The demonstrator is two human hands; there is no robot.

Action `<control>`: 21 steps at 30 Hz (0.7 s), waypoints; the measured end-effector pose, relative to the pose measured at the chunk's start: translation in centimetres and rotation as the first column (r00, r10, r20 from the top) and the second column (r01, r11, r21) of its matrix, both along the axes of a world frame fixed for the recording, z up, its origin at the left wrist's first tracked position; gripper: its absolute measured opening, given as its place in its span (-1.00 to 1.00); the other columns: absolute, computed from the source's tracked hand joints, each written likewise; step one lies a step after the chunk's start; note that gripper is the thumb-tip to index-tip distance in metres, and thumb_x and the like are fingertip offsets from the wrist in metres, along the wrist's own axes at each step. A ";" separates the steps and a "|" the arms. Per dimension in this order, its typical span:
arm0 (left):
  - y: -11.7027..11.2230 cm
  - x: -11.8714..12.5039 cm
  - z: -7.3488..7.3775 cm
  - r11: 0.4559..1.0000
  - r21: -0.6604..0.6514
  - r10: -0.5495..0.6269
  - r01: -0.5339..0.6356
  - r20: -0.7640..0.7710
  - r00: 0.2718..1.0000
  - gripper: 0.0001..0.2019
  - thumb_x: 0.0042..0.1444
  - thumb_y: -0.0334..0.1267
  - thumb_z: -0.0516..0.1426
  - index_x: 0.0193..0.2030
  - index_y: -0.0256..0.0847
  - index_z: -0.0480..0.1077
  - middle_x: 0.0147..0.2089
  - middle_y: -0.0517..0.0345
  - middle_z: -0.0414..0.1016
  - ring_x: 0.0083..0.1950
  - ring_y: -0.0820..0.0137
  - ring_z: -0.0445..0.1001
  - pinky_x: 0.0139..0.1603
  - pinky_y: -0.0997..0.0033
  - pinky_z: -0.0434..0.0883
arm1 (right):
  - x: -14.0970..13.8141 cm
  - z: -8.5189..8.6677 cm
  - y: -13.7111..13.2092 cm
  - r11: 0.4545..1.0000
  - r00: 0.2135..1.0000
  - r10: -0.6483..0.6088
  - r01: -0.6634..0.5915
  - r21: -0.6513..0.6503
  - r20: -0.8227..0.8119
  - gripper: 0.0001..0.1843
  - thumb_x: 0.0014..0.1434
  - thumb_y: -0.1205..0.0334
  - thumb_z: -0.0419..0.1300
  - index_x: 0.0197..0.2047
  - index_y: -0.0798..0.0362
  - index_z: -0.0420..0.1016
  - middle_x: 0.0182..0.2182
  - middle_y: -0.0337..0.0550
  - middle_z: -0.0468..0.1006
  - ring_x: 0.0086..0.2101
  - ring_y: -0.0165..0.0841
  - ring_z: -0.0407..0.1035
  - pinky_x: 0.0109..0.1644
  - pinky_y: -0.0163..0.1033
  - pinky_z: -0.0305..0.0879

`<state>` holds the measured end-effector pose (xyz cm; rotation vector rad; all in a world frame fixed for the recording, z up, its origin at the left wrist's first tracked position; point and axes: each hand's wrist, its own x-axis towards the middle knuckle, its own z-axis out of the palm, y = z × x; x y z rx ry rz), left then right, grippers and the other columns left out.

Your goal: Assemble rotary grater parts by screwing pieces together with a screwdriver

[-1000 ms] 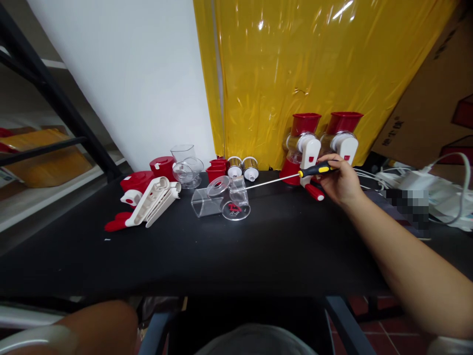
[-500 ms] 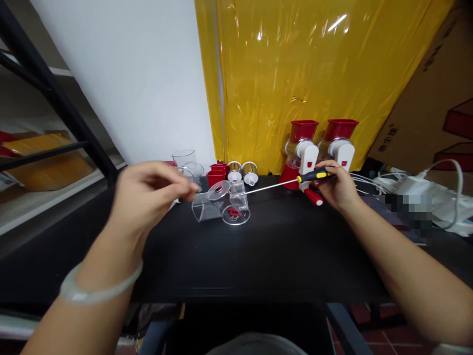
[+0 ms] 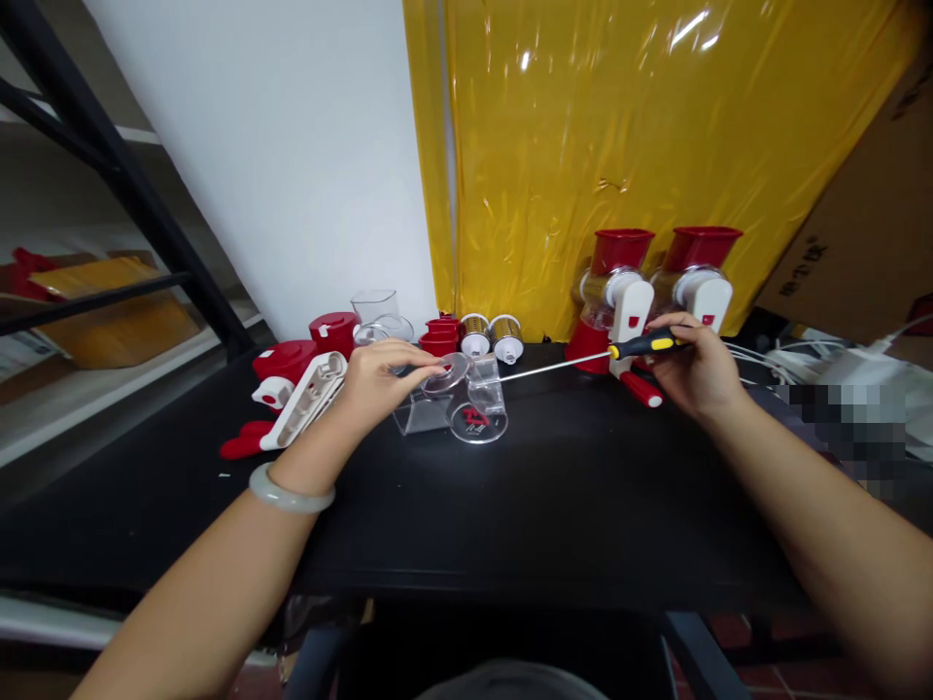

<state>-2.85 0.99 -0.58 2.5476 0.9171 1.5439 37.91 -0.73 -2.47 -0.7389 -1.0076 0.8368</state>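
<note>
My right hand [image 3: 700, 374] is closed round the black and yellow handle of a screwdriver [image 3: 641, 344]. Its long shaft points left, with the tip at a clear plastic grater housing [image 3: 487, 387] lying on its side. My left hand [image 3: 383, 379] has thumb and fingertips pinched together at the round opening of this housing; whatever they hold, if anything, is too small or hidden to make out. The housing's round clear base, with red and white print, faces me. Beside my left wrist lies a white crank arm [image 3: 310, 403] with its hollow side up and a red handle.
Two assembled red and white drum graters [image 3: 619, 292] stand back right. Two metal grater drums [image 3: 475, 335] and red hoppers [image 3: 439, 337] sit at the back, with red bases [image 3: 288, 360] at left. White cables and a charger [image 3: 864, 365] lie right on the black table [image 3: 525, 515].
My left hand has moved right, from left of the clear housing to its round opening. The screwdriver stays at the housing in my right hand. The view has shifted slightly left.
</note>
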 end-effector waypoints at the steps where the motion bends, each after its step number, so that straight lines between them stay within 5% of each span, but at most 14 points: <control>1: 0.0 0.0 0.1 0.999 0.040 0.001 0.000 -0.024 1.000 -0.91 0.11 -0.12 0.37 -0.32 -0.02 0.65 -0.30 0.15 0.71 -0.24 0.26 0.66 -0.09 0.17 0.58 | 0.0 0.0 0.0 1.000 1.000 0.000 0.000 0.000 0.000 -0.91 -0.10 0.22 0.25 -0.43 -0.01 0.52 -0.54 -0.21 0.42 -0.54 -0.39 0.23 -0.54 -0.29 0.22; 13: -0.1 -0.2 -0.3 0.903 0.420 0.139 -0.093 -0.080 0.987 -0.79 0.11 -0.12 0.39 -0.33 -0.14 0.50 -0.39 0.15 0.63 -0.31 0.30 0.59 -0.23 0.27 0.49 | -0.3 0.0 0.0 1.000 1.000 0.018 -0.018 0.008 -0.020 -0.92 -0.07 0.25 0.25 -0.42 0.04 0.52 -0.51 -0.20 0.37 -0.51 -0.42 0.26 -0.52 -0.32 0.25; 21: 0.1 0.0 -0.6 0.909 0.406 0.136 -0.094 -0.076 0.988 -0.77 0.15 -0.12 0.37 -0.36 -0.15 0.46 -0.41 0.18 0.61 -0.33 0.33 0.58 -0.24 0.28 0.50 | -0.2 -0.3 0.5 0.998 0.998 -0.058 0.058 0.007 -0.020 -0.69 0.06 -0.04 0.33 -0.45 0.06 0.55 -0.53 -0.23 0.36 -0.54 -0.44 0.26 -0.53 -0.35 0.26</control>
